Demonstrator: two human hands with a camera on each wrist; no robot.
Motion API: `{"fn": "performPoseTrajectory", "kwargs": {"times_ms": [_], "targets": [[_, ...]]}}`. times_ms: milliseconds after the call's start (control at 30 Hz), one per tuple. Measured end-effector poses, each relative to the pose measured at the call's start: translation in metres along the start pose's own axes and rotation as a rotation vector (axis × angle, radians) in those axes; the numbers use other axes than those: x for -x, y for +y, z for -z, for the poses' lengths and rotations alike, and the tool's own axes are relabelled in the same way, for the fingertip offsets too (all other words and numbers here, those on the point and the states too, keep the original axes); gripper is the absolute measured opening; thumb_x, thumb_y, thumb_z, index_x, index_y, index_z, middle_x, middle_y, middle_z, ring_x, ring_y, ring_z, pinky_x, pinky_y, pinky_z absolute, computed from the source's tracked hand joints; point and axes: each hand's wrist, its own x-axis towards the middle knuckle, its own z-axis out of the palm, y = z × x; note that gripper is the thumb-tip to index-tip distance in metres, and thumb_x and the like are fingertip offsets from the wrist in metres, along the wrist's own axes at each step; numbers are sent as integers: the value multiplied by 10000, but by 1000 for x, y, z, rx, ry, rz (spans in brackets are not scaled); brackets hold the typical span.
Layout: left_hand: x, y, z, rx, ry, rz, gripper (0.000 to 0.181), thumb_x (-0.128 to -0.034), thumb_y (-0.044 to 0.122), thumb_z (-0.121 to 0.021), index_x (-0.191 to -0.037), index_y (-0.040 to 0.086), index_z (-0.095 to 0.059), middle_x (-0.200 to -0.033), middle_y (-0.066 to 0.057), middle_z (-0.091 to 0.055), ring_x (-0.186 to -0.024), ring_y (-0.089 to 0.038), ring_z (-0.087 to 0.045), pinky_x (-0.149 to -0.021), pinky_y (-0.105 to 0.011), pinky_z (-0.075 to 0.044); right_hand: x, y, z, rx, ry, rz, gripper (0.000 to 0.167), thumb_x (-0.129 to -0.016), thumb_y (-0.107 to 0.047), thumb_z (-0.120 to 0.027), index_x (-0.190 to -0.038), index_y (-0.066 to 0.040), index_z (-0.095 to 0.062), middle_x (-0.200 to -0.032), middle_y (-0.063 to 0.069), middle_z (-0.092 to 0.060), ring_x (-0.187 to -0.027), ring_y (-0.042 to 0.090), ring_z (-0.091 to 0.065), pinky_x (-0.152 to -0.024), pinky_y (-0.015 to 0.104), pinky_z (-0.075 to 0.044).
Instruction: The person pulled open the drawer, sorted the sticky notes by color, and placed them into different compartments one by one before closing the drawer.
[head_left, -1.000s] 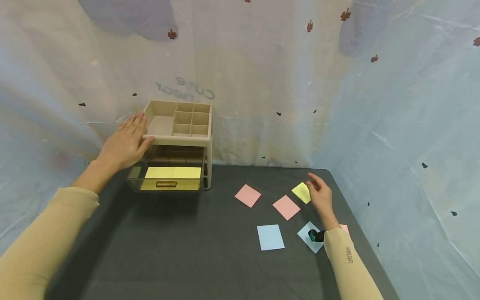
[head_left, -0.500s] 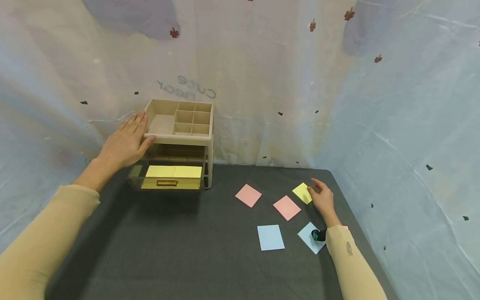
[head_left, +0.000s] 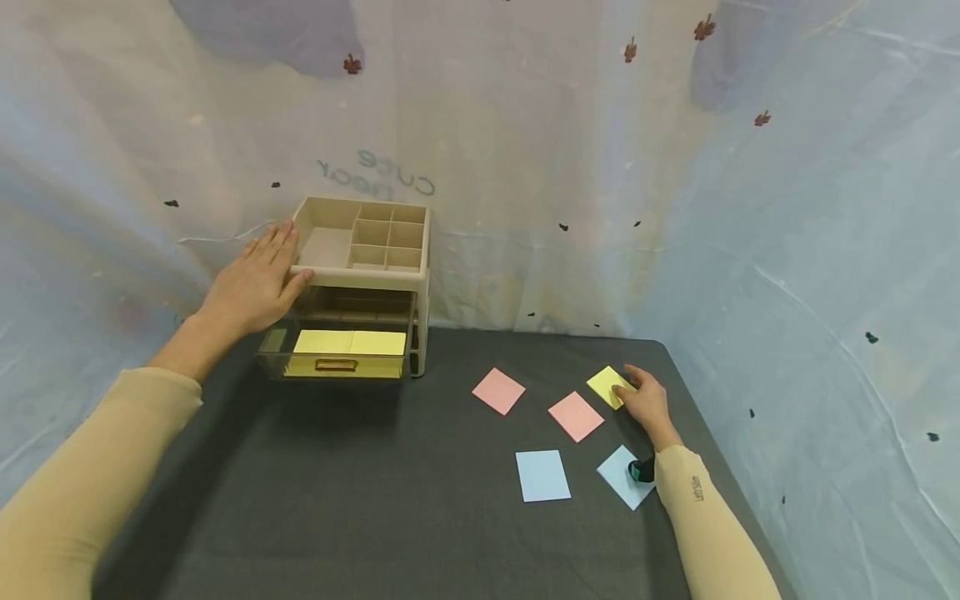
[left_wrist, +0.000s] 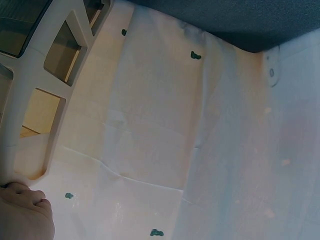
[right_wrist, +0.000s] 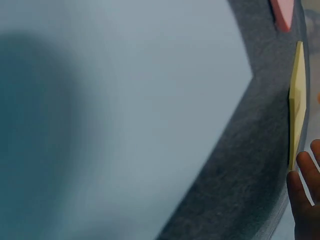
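Dark-grey counter (head_left: 337,500): my straight-fingered left hand (head_left: 251,287) touches a beige plastic drawer-organizer (head_left: 367,278), my unclenched right hand (head_left: 647,402) a square yellow notepad (head_left: 604,384).

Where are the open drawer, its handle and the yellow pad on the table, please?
Open drawer (head_left: 275,367): head view, left end of its front wall.
Handle (head_left: 335,365): head view, middle of its face.
Yellow pad (head_left: 606,387): head view, middle of its top.
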Motion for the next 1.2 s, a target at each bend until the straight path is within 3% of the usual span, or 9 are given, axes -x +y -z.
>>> {"fn": "performPoseTrajectory", "kwargs": {"times_ms": [300,533,900,1200], "targets": [[0,0,0,2,-1,0,788,-1131,505,-231,-1636,-69,-42,-1725,-221,46,-1583,-453,-44,-1283,-591,-93,0,2,-2,81,-47,33,649,-998,-182,-647,-1531,104,-410,-1540,363,-413,-1441,529,-375,-1205,641,-299],[-1,0,0,10,-3,-2,786,-1133,502,-233,-1637,-68,-39,-1725,-211,60,-1582,-455,-45,-1283,-592,-87,2,2,-4,124,-59,27,633,-1003,-212,-632,-1518,96,-433,-1518,366,-441,-1404,543,-413,-1180,653,-333],[0,0,0,12,3,-4,789,-1132,504,-236,-1636,-69,-38,-1725,-224,42,-1584,-452,-46,-1286,-583,-88,2,3,-6,157,-63,52,592,-1019,-206,-628,-1477,133,-466,-1463,379,-490,-1364,560,-442,-1166,674,-332],[0,0,-1,4,7,-1,787,-1132,503,-241,-1638,-66,-41,-1726,-222,38,-1585,-448,-48,-1284,-587,-94,-3,3,-5,123,-60,36,625,-1014,-186,-655,-1510,120,-428,-1507,360,-454,-1393,542,-410,-1184,665,-310]]}}
